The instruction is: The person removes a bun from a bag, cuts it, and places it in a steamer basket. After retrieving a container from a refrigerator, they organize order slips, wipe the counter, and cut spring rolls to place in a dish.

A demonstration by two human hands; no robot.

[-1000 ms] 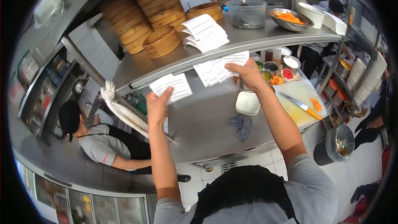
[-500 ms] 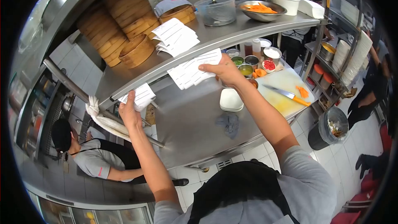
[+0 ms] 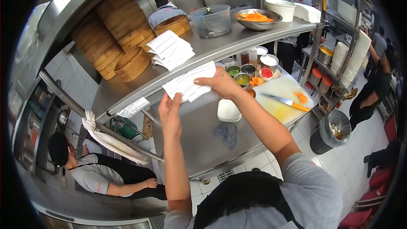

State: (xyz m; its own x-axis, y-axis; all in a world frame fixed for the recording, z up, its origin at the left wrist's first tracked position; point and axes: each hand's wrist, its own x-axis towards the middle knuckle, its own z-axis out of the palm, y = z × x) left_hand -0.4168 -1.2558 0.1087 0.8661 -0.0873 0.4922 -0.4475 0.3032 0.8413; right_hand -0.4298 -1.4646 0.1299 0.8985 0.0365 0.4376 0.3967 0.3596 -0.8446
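Observation:
Several white paper slips (image 3: pixel 188 83) are fanned out in front of the upper shelf's edge. My right hand (image 3: pixel 218 82) pinches them at their right side, thumb on top. At their lower left edge is my left hand (image 3: pixel 170 112), its thumb and fingers closed on the slips. Another batch of printed slips (image 3: pixel 171 50) lies on the upper shelf, just above. One more slip group (image 3: pixel 134 107) hangs at the shelf's front edge, left of my left hand, with no hand on it.
Bamboo steamers (image 3: pixel 132 64) and a bowl of orange strips (image 3: pixel 257 18) stand on the upper shelf (image 3: pixel 212 44). Below are white dishes (image 3: pixel 229 111), a knife (image 3: pixel 285 101) on a cutting board (image 3: pixel 282 112), and sauce pots. A co-worker (image 3: pixel 106 171) is at the left.
My left hand has let go of the slips at the shelf's left edge and moved right to the slips in my right hand. The view has shifted slightly.

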